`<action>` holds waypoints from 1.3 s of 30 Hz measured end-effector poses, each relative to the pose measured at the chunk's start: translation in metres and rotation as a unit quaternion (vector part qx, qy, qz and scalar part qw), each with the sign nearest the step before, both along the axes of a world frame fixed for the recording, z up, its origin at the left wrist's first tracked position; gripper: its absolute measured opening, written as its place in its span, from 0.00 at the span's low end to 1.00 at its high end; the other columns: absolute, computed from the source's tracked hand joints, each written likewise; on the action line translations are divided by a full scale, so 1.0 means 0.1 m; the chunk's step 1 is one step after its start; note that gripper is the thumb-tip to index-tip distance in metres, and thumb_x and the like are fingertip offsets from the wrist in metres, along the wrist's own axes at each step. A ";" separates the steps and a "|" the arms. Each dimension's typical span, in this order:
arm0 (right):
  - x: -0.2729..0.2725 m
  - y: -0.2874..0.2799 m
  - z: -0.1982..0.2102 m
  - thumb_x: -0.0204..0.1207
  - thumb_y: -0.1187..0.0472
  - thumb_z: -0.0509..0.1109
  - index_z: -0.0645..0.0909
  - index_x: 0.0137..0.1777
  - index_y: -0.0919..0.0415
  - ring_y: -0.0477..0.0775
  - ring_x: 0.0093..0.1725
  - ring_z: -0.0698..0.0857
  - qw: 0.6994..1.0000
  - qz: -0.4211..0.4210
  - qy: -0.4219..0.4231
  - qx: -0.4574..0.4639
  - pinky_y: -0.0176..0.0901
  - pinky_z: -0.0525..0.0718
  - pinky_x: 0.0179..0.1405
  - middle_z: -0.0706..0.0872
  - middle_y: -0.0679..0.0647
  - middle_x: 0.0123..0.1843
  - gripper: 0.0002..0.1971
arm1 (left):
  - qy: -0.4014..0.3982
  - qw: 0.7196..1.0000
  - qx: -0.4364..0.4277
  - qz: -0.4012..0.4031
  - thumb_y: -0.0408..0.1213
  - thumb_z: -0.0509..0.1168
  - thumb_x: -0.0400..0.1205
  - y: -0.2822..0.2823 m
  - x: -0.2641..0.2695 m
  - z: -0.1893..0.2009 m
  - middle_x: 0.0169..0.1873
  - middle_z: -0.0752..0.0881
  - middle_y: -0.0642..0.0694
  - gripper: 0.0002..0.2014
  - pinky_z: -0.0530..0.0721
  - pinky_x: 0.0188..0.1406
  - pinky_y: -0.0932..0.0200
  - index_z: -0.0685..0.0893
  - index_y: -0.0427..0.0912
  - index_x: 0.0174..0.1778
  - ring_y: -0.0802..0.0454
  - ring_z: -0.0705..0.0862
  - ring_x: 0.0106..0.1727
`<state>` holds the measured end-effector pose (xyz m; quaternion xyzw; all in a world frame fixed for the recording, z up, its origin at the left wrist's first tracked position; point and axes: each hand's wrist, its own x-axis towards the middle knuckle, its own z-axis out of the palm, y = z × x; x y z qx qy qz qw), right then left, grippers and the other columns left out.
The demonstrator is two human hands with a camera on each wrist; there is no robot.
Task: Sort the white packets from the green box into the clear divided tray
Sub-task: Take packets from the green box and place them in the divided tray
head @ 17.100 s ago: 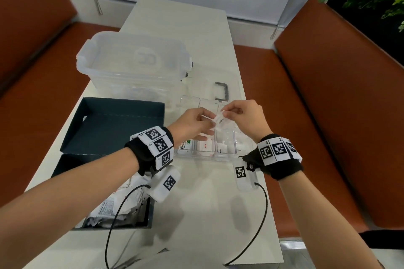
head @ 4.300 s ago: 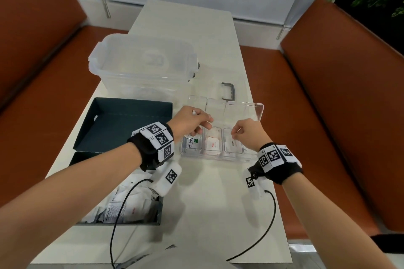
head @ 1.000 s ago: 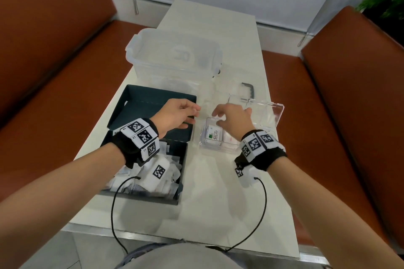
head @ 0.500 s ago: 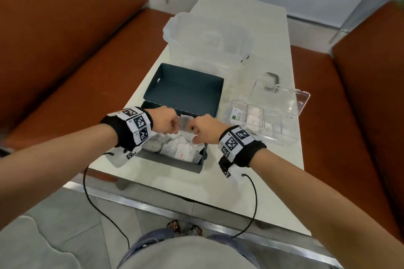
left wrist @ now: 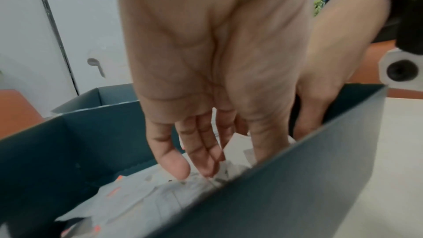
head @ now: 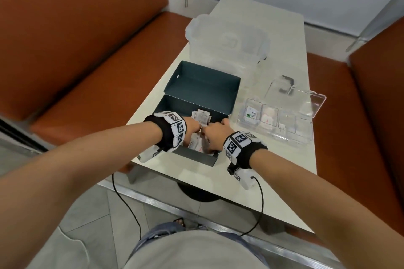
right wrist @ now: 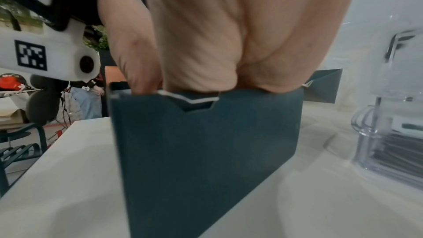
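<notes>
The green box stands open at the table's near left, its lid folded back, with a heap of white packets inside. Both hands reach into it side by side. My left hand points down with fairly straight fingers that touch the packets. My right hand dips in beside it, and the box wall hides its fingers. To the right lies the clear divided tray, with packets in its left compartments.
A large clear lidded container stands behind the box. The tray's clear lid is folded open at the back right. Orange benches flank the table. Black cables hang from both wrists over the near table edge.
A second ago both hands were up near the tray. They moved left over the box and have now sunk lower into the packets. The head view has tilted further down.
</notes>
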<state>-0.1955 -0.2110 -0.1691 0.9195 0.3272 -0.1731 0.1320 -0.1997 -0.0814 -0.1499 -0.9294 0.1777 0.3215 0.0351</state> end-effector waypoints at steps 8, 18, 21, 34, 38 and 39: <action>0.00 -0.03 0.01 0.69 0.52 0.74 0.79 0.56 0.54 0.54 0.52 0.81 0.999 -0.015 0.018 0.049 0.52 0.63 0.60 0.82 0.50 0.46 0.17 | -0.026 0.999 -0.026 0.010 0.38 0.72 0.77 0.05 0.01 0.06 0.51 0.89 0.42 0.14 0.81 0.44 0.57 0.86 0.40 0.58 0.44 0.87 0.52; 0.01 -0.14 0.05 0.72 0.48 0.74 0.84 0.49 0.54 0.52 0.46 0.79 0.976 -0.049 0.071 0.199 0.47 0.59 0.55 0.82 0.46 0.40 0.12 | -0.019 0.986 -0.146 0.074 0.33 0.71 0.77 0.11 -0.04 0.04 0.50 0.87 0.41 0.09 0.80 0.41 0.58 0.83 0.43 0.51 0.47 0.84 0.46; 0.02 -0.15 0.08 0.73 0.48 0.73 0.84 0.49 0.55 0.53 0.48 0.79 0.968 -0.066 0.084 0.227 0.47 0.61 0.55 0.82 0.47 0.41 0.11 | -0.033 0.978 -0.181 0.094 0.38 0.75 0.73 0.15 -0.05 0.06 0.40 0.83 0.49 0.11 0.74 0.32 0.62 0.79 0.48 0.45 0.50 0.81 0.40; 0.17 -0.23 0.29 0.75 0.69 0.66 0.82 0.62 0.61 0.57 0.54 0.86 0.886 -0.172 0.118 0.414 0.50 0.83 0.59 0.88 0.56 0.57 0.16 | -0.107 0.899 -0.351 0.238 0.35 0.70 0.79 0.55 -0.03 0.45 0.31 0.80 0.42 0.10 0.73 0.30 0.64 0.84 0.30 0.43 0.50 0.77 0.31; 0.24 -0.25 0.39 0.78 0.72 0.61 0.80 0.66 0.61 0.53 0.58 0.86 0.840 -0.226 0.116 0.480 0.47 0.83 0.63 0.88 0.56 0.58 0.18 | -0.068 0.858 -0.426 0.277 0.31 0.69 0.81 0.58 0.02 0.58 0.49 0.88 0.35 0.08 0.87 0.53 0.46 0.86 0.33 0.54 0.41 0.88 0.50; 0.25 -0.25 0.44 0.81 0.70 0.60 0.80 0.66 0.61 0.53 0.57 0.86 0.823 -0.237 0.117 0.503 0.48 0.83 0.63 0.87 0.55 0.59 0.17 | -0.055 0.852 -0.437 0.283 0.30 0.69 0.81 0.57 0.02 0.61 0.52 0.88 0.34 0.10 0.87 0.56 0.42 0.85 0.33 0.56 0.40 0.88 0.53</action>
